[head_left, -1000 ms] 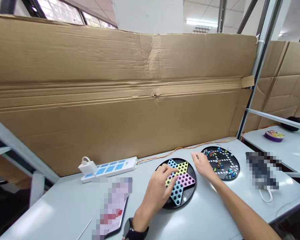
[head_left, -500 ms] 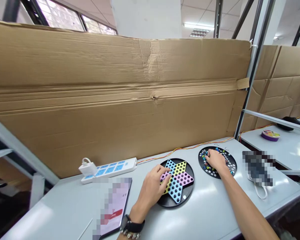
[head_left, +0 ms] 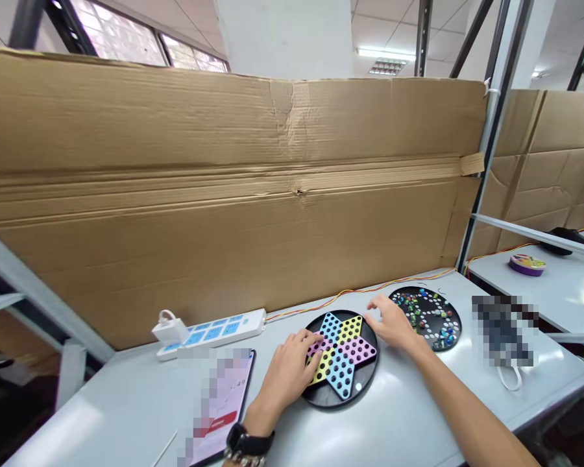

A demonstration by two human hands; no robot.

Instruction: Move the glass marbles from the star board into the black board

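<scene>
A round black Chinese checkers board [head_left: 365, 383] with a blue, yellow and pink star of holes lies on the table before me. My left hand [head_left: 287, 373], wearing a dark watch, rests over its left edge with fingers stretched out. Just beyond the board's upper right edge is my right hand [head_left: 392, 321], thumb and forefinger apart and no object visible between them. Behind it, partly covered by that hand, sits a round black tray [head_left: 431, 314] with white spots and many coloured marbles [head_left: 448, 337].
A white power strip [head_left: 224, 329] with a plugged-in charger [head_left: 170, 329] stands at the back left. Left of my hand lies a tablet [head_left: 224, 402]. A blurred dark object [head_left: 503, 331] is at right. Cardboard [head_left: 224, 253] walls off the back; thin wires [head_left: 335, 297] run along it.
My right hand has left the marble tray, moving left towards the star board, and its fingers have opened, uncovering more marbles. My left hand has shifted slightly left and its fingers are flatter.
</scene>
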